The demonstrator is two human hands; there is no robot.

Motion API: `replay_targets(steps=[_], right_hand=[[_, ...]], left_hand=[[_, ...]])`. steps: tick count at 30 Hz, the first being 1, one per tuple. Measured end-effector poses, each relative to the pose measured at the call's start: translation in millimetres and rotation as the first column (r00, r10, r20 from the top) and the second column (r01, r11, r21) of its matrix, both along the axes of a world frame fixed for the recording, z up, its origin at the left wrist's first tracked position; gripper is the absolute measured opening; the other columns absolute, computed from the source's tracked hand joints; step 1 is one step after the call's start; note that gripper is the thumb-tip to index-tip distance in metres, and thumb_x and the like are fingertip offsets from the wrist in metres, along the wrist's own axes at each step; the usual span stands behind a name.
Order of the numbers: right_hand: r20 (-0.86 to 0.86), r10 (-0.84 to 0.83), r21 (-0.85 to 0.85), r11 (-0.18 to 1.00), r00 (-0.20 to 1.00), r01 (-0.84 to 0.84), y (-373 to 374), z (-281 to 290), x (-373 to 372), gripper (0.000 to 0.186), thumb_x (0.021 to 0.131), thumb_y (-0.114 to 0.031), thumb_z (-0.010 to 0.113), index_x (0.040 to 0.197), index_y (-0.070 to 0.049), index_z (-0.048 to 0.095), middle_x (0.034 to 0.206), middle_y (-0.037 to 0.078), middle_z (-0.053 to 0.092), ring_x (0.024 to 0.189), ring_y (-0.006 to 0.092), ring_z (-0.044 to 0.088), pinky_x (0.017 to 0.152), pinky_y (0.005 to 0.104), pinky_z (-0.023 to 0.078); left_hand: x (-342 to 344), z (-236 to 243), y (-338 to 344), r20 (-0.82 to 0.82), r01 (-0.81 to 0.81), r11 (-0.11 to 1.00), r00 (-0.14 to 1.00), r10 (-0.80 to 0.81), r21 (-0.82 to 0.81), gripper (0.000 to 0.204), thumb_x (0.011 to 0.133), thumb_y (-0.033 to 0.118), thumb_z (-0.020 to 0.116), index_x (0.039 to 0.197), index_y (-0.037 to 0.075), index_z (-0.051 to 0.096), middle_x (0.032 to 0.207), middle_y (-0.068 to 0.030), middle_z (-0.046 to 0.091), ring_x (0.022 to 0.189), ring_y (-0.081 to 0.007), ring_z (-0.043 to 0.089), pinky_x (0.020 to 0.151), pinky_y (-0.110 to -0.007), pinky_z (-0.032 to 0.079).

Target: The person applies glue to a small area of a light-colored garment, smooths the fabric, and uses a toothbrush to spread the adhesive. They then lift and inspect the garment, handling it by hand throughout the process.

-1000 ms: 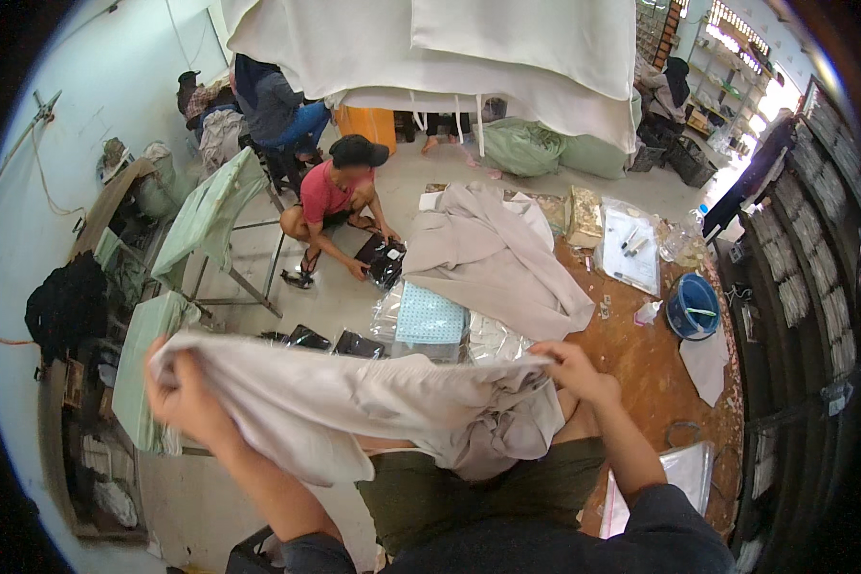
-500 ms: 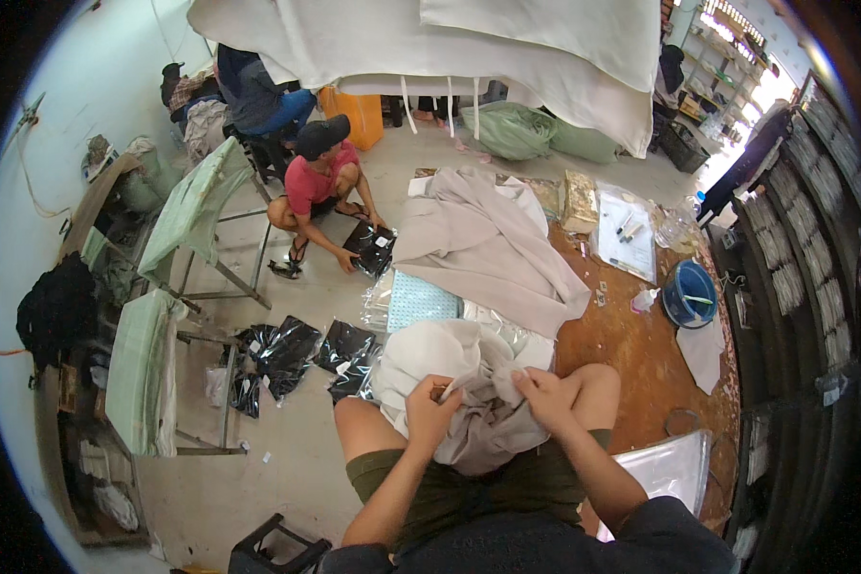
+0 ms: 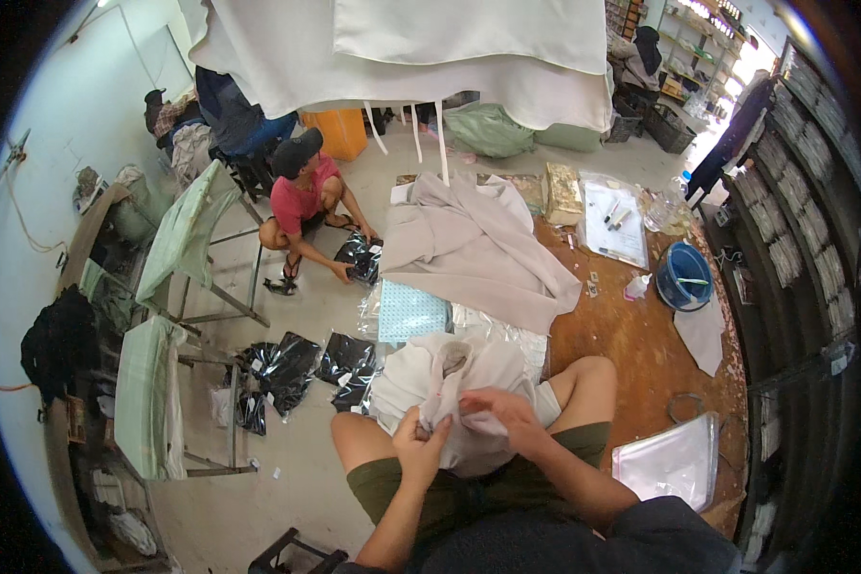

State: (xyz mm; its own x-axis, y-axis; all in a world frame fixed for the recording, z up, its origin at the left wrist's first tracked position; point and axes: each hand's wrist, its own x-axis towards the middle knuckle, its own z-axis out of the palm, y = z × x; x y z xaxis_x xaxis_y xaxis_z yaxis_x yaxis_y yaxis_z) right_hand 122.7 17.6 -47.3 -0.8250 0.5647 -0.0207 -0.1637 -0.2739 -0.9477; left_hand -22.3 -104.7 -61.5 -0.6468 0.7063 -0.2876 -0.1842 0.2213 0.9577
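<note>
A light beige garment (image 3: 411, 378) lies bunched across my lap, with part of it gathered up in folds between my hands. My left hand (image 3: 419, 448) is closed on a fold of it, thumb on top. Just to the right, my right hand (image 3: 503, 413) pinches the same cloth near a raised edge; its fingertips are partly hidden and slightly blurred. Beyond my knees a larger beige cloth (image 3: 478, 249) is spread over the low wooden table (image 3: 584, 335). A pale blue dotted piece (image 3: 413, 314) and clear plastic packaging lie between the two cloths.
A person in a red shirt (image 3: 308, 196) squats at the left, handling a black plastic-wrapped packet (image 3: 361, 256). More black packets (image 3: 292, 368) lie on the floor. On the table's right are a blue bucket (image 3: 684, 273), a small bottle (image 3: 638, 285) and clear plastic bags (image 3: 668, 461). White cloth (image 3: 402, 81) hangs ahead.
My left hand has shifted slightly down and left with the gathered cloth. My right hand has moved left, closer to it. The garment's folds now stand up, and the view has shifted a little.
</note>
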Motion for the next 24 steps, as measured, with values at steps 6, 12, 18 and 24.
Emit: replay_targets(steps=[6,12,18,24], right_hand=[[0.432,-0.160,0.578,0.805,0.888,-0.136,47.9,-28.0,-0.7,0.096,0.074,-0.044,0.079,0.144,0.004,0.032,0.143,0.023,0.040,0.135,0.0329,0.036,0.114,0.0394,0.026],[0.099,0.665,0.411,0.651,0.741,-0.639,-73.1,-25.2,-99.0,0.089,0.086,-0.035,0.070,0.148,0.003,0.019,0.146,0.026,0.036,0.134,0.0337,0.039,0.108,0.0401,0.035],[0.010,0.853,0.514,0.444,0.522,-0.734,-144.8,57.3,-171.3,0.068,0.093,-0.029,0.059,0.146,0.000,0.028,0.142,0.023,0.043,0.131,0.0332,0.042,0.108,0.0369,0.034],[-0.085,0.796,0.163,0.604,0.599,-0.780,-104.4,24.2,-111.7,0.063,0.092,-0.024,0.060,0.144,-0.001,0.031,0.142,0.013,0.041,0.130,0.0213,0.038,0.109,0.0349,0.029]], left_hand=[[-58.3,86.9,-50.0,-0.455,-0.144,0.735,0.702,0.548,0.663,0.038,0.070,0.019,0.082,0.098,0.000,0.065,0.093,-0.0082,0.064,0.080,-0.0186,0.062,0.075,-0.033,0.051],[-100.8,224.4,-103.1,0.120,-0.381,0.038,0.383,0.916,0.924,0.048,0.095,0.042,0.055,0.122,0.002,0.053,0.116,-0.0130,0.061,0.097,-0.0252,0.062,0.087,-0.040,0.053],[-138.9,321.8,-110.8,-0.113,-0.207,0.212,0.408,0.906,0.955,0.043,0.093,0.038,0.059,0.117,0.003,0.056,0.110,-0.0113,0.063,0.094,-0.0228,0.063,0.084,-0.037,0.053],[-120.2,313.8,-66.6,-0.414,-0.088,0.590,0.630,0.657,0.803,0.037,0.091,0.033,0.063,0.113,0.003,0.059,0.104,-0.0096,0.065,0.091,-0.0205,0.063,0.081,-0.035,0.053]])
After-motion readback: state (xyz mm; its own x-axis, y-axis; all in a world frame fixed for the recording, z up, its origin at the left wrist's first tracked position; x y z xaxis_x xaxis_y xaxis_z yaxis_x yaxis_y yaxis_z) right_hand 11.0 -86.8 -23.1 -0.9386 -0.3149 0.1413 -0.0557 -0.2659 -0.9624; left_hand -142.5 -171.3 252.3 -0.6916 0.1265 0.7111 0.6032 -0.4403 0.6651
